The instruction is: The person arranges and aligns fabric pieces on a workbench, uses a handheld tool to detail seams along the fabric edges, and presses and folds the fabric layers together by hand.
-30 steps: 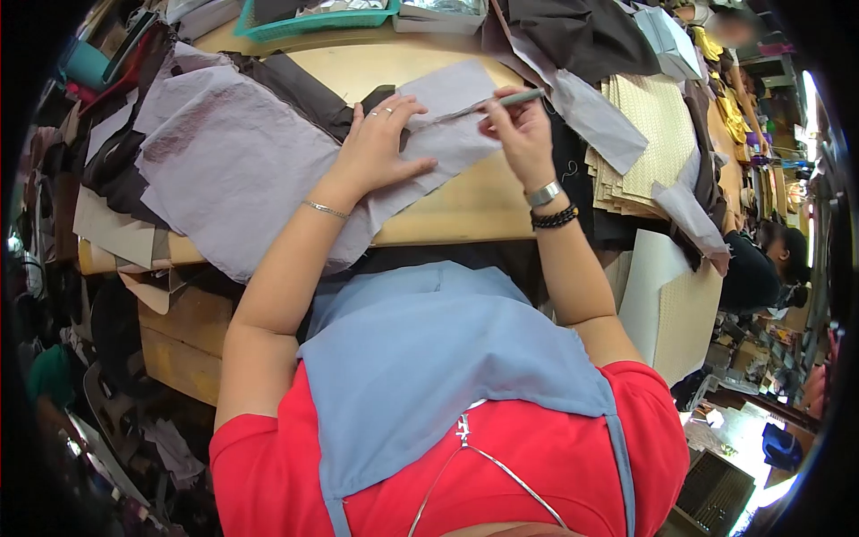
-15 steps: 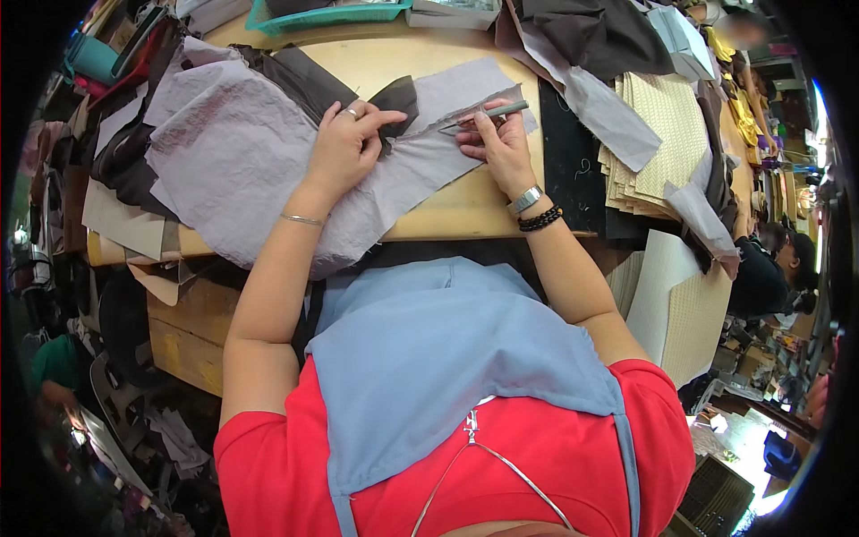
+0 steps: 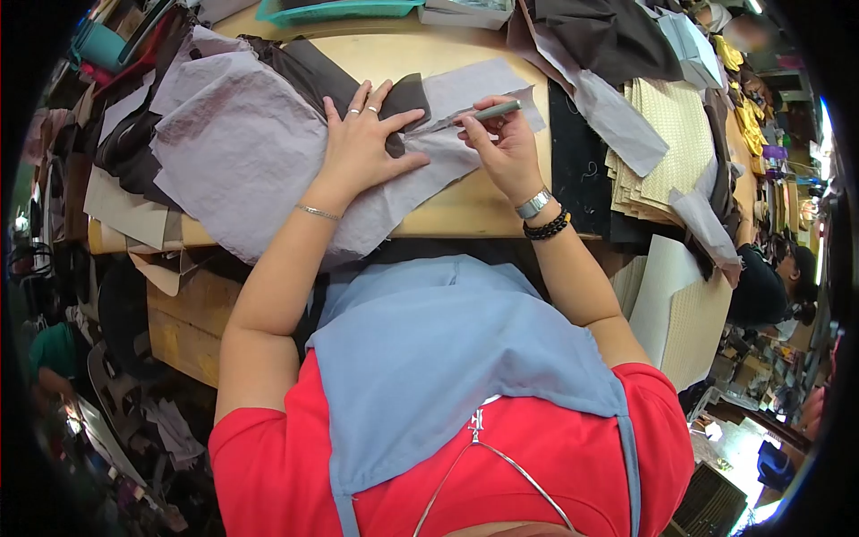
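Spread fingers of my left hand [image 3: 365,141] press flat on the pale grey fabric [image 3: 259,143] and on the edge of a dark brown piece [image 3: 409,100]. Between the fingers of my right hand [image 3: 504,148] is a slim tool with a grey-green handle [image 3: 497,110]. Its thin tip points left, towards a fold in the fabric just right of my left hand. What kind of tip it has is too small to tell. The fabric's right end [image 3: 474,79] lies under the tool on the wooden table [image 3: 447,210].
A teal basket [image 3: 313,11] stands at the table's back edge. On the right are dark cloth [image 3: 608,40] and a stack of cream textured sheets [image 3: 653,148]. A person in dark clothing [image 3: 761,286] is at the far right, another in green [image 3: 54,349] at the far left.
My left hand has gone from bent fingers half a second ago to spread flat on the fabric. The dark brown piece's right end now shows beside it. My right hand still holds the tool.
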A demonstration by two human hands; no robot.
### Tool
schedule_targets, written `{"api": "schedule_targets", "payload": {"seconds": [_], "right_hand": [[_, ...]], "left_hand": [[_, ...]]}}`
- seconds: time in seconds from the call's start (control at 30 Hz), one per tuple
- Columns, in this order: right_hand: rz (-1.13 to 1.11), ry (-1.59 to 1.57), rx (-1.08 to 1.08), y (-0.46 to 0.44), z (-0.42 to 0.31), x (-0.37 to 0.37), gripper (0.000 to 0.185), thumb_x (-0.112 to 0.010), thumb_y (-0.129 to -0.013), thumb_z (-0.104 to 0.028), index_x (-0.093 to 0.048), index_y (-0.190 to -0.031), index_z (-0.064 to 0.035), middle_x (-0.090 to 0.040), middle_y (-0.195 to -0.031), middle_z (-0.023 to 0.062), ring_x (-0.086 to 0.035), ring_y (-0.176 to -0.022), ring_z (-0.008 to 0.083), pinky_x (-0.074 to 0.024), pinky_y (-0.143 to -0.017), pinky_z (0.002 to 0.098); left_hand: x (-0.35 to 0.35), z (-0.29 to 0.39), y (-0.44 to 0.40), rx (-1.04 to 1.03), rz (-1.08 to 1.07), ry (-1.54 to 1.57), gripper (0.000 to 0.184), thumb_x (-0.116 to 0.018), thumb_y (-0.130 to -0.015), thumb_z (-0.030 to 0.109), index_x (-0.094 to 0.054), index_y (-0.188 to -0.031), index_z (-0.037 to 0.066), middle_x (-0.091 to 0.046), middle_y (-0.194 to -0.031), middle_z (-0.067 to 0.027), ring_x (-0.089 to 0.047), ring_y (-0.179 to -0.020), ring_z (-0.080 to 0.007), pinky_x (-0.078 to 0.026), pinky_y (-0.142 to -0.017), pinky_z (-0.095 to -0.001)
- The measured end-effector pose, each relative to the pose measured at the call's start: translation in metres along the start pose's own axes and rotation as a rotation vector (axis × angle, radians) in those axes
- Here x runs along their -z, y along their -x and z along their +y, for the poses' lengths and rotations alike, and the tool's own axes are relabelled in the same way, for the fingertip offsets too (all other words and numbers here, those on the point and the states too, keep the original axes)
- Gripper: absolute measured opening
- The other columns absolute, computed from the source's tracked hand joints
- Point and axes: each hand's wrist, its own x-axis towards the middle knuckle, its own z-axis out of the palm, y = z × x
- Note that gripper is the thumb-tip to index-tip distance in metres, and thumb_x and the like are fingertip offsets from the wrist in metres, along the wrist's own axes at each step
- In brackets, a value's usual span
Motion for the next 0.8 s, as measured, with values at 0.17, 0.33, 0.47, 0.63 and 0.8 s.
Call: {"api": "schedule_targets", "payload": {"seconds": [0.17,0.33,0.47,0.63,0.8], "right_hand": [[-0.058,0.194,0.099,-0.009,-0.013,-0.014,0.026,-0.068,-0.09,-0.009,-0.053,-0.111,-0.0038,-0.069,-0.096,0.0095,-0.069,-0.088,0.0133,-0.0574,-0.069,0.0286],[-0.13,0.261,0.068,-0.014,-0.018,-0.018,0.026,-0.067,-0.092,-0.007,-0.052,-0.112,-0.0014,-0.064,-0.097,0.0052,-0.064,-0.087,0.009,-0.0578,-0.071,0.025],[-0.144,0.27,0.083,-0.016,-0.011,-0.018,0.026,-0.067,-0.091,-0.007,-0.052,-0.112,-0.0012,-0.064,-0.096,0.0052,-0.065,-0.087,0.0093,-0.0578,-0.072,0.0251],[-0.136,0.164,0.02,-0.017,-0.006,-0.021,0.026,-0.067,-0.092,-0.008,-0.052,-0.112,-0.0014,-0.066,-0.093,0.0054,-0.065,-0.086,0.01,-0.057,-0.073,0.025],[-0.14,0.349,0.073,-0.021,-0.017,-0.019,0.026,-0.067,-0.092,-0.01,-0.053,-0.112,-0.0032,-0.067,-0.092,0.0045,-0.065,-0.087,0.0088,-0.0534,-0.068,0.0234]], "left_hand": [[-0.001,-0.001,-0.001,0.009,-0.019,0.005,0.068,-0.075,-0.066,0.065,-0.064,-0.126,0.036,-0.038,-0.152,-0.013,-0.028,-0.144,-0.0366,-0.012,-0.106,-0.0766],[-0.004,-0.003,-0.001,0.003,-0.002,0.015,0.069,-0.075,-0.065,0.065,-0.064,-0.127,0.036,-0.039,-0.151,-0.0129,-0.029,-0.143,-0.0368,-0.012,-0.106,-0.0768],[-0.004,-0.003,-0.001,0.003,-0.001,0.017,0.068,-0.075,-0.066,0.065,-0.064,-0.127,0.036,-0.039,-0.151,-0.0128,-0.03,-0.143,-0.0367,-0.012,-0.106,-0.0767],[-0.006,-0.003,-0.001,0.0,0.018,0.021,0.068,-0.075,-0.065,0.065,-0.064,-0.126,0.036,-0.041,-0.15,-0.0132,-0.031,-0.142,-0.0367,-0.012,-0.106,-0.0759],[-0.005,-0.003,0.0,0.001,0.003,0.007,0.069,-0.074,-0.066,0.066,-0.063,-0.127,0.037,-0.04,-0.151,-0.0126,-0.03,-0.143,-0.0365,-0.012,-0.106,-0.0758]]}}
